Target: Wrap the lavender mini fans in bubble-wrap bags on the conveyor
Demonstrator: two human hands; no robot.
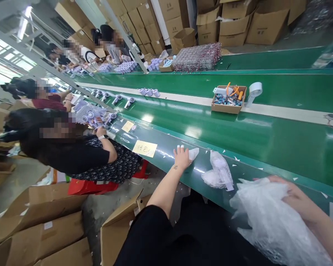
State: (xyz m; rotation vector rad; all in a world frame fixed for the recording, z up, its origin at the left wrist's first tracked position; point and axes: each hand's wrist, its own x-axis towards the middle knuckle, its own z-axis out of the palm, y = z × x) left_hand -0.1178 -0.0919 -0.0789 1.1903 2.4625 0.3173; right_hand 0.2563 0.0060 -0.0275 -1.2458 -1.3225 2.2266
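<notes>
My left hand [182, 157] rests on the dark work surface [166, 142], fingers stretched out, with white coverings on some fingertips. Against its thumb side lies a small crumpled piece of white plastic [193, 154]. To the right of that hand lies a pale lilac item wrapped in clear bubble wrap [218, 171]; its exact kind is hard to make out. Farther right, my right hand [287, 190] grips a large bunch of translucent plastic bags [266, 214], which hides part of its fingers and hangs over the table's near edge.
A green conveyor belt [166, 123] runs beyond the work surface. On it stand a cardboard tray of tools and small parts [229, 99] and a tape roll [255, 92]. Yellow paper [144, 148] lies left. A co-worker [72, 144] sits at left; cartons [64, 232] stand below.
</notes>
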